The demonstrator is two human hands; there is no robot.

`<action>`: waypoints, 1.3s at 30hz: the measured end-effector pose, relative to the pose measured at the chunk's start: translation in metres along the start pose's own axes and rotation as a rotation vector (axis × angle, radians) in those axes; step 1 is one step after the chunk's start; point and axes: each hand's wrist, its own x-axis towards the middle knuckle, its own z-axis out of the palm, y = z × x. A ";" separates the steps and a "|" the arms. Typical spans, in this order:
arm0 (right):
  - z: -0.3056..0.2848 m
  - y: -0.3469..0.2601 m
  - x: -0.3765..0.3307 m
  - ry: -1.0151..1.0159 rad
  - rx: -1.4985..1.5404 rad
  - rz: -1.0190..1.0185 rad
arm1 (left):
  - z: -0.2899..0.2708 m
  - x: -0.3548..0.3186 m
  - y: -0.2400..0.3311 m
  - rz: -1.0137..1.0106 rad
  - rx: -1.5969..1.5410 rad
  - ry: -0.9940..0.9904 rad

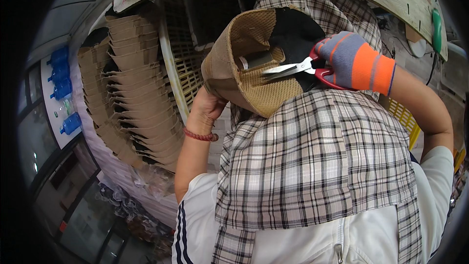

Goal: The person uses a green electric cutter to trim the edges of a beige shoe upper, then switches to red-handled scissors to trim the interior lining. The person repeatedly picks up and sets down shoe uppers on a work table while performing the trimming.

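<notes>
Hat: a tan woven sun hat with a dark lining and a plaid neck flap, held up close in front of the person, the inside turned toward the camera.
Left hand: the bare left hand, a red bead bracelet at the wrist, is closed around the hat's brim from below and holds it steady.
Right hand: the right hand, in a grey and orange work glove, is closed through the red handles of a pair of scissors.
Scissors: the blades are parted a little, tips pointing left over a small label sewn inside the crown.
Progress: judged from this view, trimming inside the crown is under way; whether any thread is already cut is too small to tell, and the hat is not yet set down.
Stack: to the left, well apart from the hands, many tan brims lie nested in tall rows.
Behind: a yellow plastic crate stands past the hat; blue bottles sit at the far left.
In the way: the flap hangs over the person's lap and hides what lies beneath; nothing blocks the blades.
</notes>
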 end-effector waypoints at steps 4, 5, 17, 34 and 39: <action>0.011 0.009 0.005 -0.074 0.009 0.084 | -0.003 0.000 -0.008 0.049 -0.010 0.000; 0.008 0.010 0.008 -0.024 0.039 0.111 | -0.002 0.000 -0.010 0.065 -0.014 -0.011; 0.014 -0.006 0.042 -0.126 0.060 0.032 | 0.023 -0.005 -0.003 0.014 -0.039 -0.117; -0.017 -0.027 0.057 -0.408 -0.016 0.120 | 0.010 0.003 -0.012 -0.012 -0.109 -0.050; -0.025 -0.006 0.054 -0.517 0.144 0.200 | 0.015 0.004 -0.009 0.170 -0.004 -0.154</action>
